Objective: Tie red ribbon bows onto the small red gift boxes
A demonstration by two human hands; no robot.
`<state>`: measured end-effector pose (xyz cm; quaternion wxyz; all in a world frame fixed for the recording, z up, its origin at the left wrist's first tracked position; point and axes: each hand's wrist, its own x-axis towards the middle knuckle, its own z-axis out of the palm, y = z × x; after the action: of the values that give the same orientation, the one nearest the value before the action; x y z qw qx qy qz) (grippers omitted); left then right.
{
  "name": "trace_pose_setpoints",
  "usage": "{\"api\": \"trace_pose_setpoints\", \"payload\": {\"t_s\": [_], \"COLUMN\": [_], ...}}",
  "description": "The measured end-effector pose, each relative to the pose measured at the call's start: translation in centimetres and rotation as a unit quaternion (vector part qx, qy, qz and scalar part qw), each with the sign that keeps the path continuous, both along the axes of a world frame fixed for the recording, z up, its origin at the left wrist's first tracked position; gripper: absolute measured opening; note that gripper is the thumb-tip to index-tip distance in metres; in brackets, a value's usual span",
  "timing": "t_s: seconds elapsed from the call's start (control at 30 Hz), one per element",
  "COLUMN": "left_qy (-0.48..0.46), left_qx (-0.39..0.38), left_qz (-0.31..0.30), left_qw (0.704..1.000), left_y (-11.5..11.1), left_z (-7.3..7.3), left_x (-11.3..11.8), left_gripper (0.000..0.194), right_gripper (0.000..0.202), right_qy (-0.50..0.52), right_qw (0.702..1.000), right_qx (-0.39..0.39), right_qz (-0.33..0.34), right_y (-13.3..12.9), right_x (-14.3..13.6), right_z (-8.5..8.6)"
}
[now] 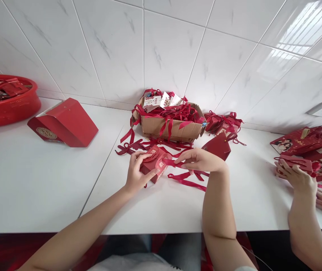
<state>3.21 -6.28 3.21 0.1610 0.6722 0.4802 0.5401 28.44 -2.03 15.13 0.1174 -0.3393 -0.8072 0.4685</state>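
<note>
A small red gift box (153, 164) with pale lettering and curved flaps sits tilted on the white table in front of me. My left hand (140, 170) is wrapped round its left side, with the thumb along the front and the fingers over the top. Just right of the box, my right hand (199, 160) pinches a red ribbon (172, 162) that reaches to the box's right side. More red ribbon (187, 181) lies on the table below my right hand. A dark red box (217, 146) stands behind my right wrist.
Behind is a cardboard box (168, 128) heaped with ribbons and tags. A large red box (70, 122) and a red basin (6, 107) stand left. At right, another person's hands (302, 178) touch red boxes near red bags (296, 141).
</note>
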Motion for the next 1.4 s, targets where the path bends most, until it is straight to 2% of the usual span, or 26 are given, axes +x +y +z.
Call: {"api": "trace_pose_setpoints", "payload": {"t_s": [0.17, 0.43, 0.67, 0.8, 0.87, 1.0, 1.2, 1.4], "left_qy": [0.003, 0.009, 0.007, 0.009, 0.012, 0.059, 0.213, 0.242], "left_qx": [-0.001, 0.004, -0.003, -0.001, 0.005, 0.062, 0.146, 0.262], "left_qz": [-0.001, -0.004, 0.002, 0.001, 0.006, 0.03, 0.026, 0.082], "left_qw": [1.0, 1.0, 1.0, 1.0, 1.0, 0.996, 0.966, 0.931], "left_y": [0.0, 0.0, -0.2, -0.2, -0.1, 0.5, 1.5, 2.0], "left_z": [0.0, 0.0, 0.3, 0.1, 0.1, 0.8, 3.1, 3.2], "left_x": [0.0, 0.0, 0.0, 0.0, 0.0, -0.3, -0.6, 0.4], "left_gripper": [0.048, 0.05, 0.054, 0.052, 0.045, 0.037, 0.029, 0.016], "right_gripper": [0.028, 0.029, 0.031, 0.028, 0.029, 0.031, 0.032, 0.033], "right_qy": [0.008, 0.013, 0.032, 0.047, 0.058, 0.048, 0.031, 0.042], "right_qw": [1.0, 1.0, 0.999, 0.997, 0.996, 0.998, 0.999, 0.999], "right_qx": [0.008, -0.002, -0.013, -0.039, -0.052, -0.034, -0.007, -0.022], "right_qz": [-0.019, 0.004, -0.029, -0.046, -0.045, -0.029, -0.018, -0.013], "right_y": [0.3, 0.6, 0.8, 0.8, 0.8, 1.0, 1.3, 1.1], "right_x": [-0.1, -1.1, -1.5, -1.1, -0.8, -0.6, -0.8, -1.1], "right_z": [-0.6, -0.7, -1.0, -0.9, -0.9, -1.0, -1.1, -1.0]}}
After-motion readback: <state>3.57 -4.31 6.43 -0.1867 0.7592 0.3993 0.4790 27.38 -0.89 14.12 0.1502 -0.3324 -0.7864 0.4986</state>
